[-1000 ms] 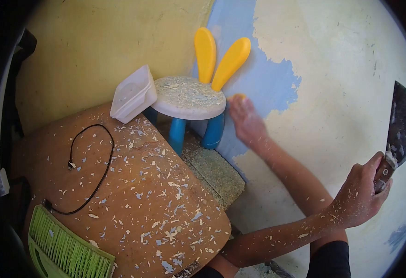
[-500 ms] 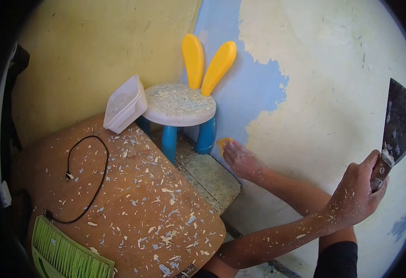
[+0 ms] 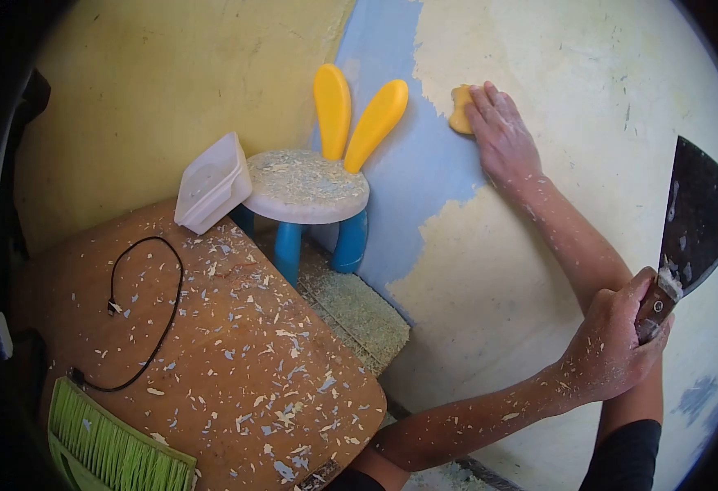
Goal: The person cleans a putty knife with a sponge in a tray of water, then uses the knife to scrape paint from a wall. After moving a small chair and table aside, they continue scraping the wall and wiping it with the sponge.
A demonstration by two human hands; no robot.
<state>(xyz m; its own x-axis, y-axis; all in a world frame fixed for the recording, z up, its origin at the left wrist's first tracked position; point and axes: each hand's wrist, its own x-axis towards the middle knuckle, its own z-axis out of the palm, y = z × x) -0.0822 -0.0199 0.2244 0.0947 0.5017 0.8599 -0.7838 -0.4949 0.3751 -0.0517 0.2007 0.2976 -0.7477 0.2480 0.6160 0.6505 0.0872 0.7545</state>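
Facing a wall corner [image 3: 343,39] at twelve o'clock, keeping a tabletop [image 3: 76,274] at eight.
Having a cable [image 3: 180,286] lying on the tabletop, with a brush [image 3: 120,434] before it; leaning a tub [image 3: 213,184] at ten, left of a stool [image 3: 308,186] standing at eleven; holding a sponge [image 3: 460,110] in the right hand [image 3: 506,147] against the wall at one, and a scraper [image 3: 699,217] in the left hand [image 3: 613,348] at three.

Brown tabletop [image 3: 68,274], scattered flakes [image 3: 284,470], black cable [image 3: 181,282], green brush [image 3: 117,434], white container [image 3: 212,184]
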